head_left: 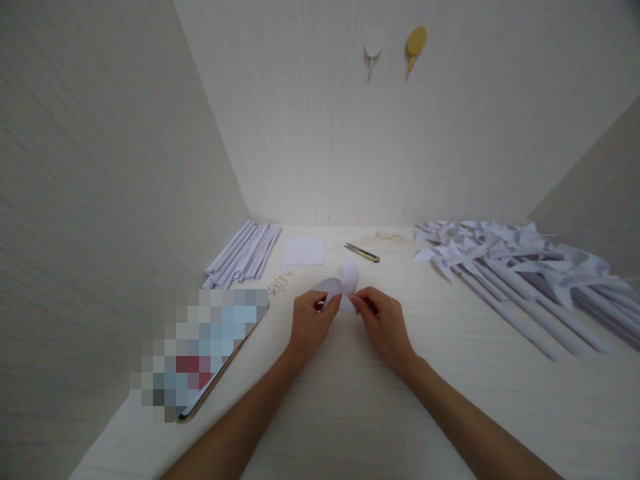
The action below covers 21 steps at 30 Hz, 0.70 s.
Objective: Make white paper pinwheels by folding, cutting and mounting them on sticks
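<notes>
Between my hands is a white paper pinwheel (351,275) with curled blades, held just above the table. My left hand (314,321) pinches its left side, thumb and fingers closed on the paper near the middle. On the other side, my right hand (383,323) has its thumb and fingertips closed on the lower right blade. The pinwheel's centre is partly covered by my fingertips. Beyond my hands lies a pair of thread snips (363,253), blades pointing left. A flat square stack of white paper (303,252) rests to the left of the snips.
Rolled white paper sticks (245,252) lie at the back left, small pale pieces (280,282) near them. A pixelated device (220,353) leans at the left. Finished pinwheels on sticks (500,267) pile up at the right. Two hooks (417,41) are on the back wall.
</notes>
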{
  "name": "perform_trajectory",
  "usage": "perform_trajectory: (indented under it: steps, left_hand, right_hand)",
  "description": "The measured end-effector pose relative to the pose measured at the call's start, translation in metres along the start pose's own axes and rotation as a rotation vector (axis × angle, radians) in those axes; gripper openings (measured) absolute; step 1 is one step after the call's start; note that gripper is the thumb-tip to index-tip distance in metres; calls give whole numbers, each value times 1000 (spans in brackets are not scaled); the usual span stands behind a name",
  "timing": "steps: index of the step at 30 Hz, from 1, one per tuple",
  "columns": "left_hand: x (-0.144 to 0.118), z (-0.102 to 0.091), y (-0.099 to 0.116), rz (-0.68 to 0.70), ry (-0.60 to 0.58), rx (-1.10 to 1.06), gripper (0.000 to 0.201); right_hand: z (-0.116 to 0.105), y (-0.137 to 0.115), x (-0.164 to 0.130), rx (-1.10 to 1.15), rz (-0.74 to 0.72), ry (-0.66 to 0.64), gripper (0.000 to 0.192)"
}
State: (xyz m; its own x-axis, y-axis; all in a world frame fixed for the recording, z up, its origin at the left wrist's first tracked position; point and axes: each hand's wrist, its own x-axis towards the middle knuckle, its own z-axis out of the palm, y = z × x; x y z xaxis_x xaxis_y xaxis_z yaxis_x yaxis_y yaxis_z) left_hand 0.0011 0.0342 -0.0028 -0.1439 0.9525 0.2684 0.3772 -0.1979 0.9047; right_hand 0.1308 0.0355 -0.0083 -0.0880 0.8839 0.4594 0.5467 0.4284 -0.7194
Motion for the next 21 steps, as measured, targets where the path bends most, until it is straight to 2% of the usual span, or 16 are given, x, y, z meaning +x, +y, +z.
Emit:
perform_trajectory:
  steps: [12, 21]
  left_hand:
    - [-1, 0, -2, 73, -21, 32, 21]
    - [0, 0, -3, 68, -8, 19, 14]
  right_hand:
    - [2, 2, -1, -36, 7, -1, 19]
    - [1, 2, -1, -15, 20, -11, 18]
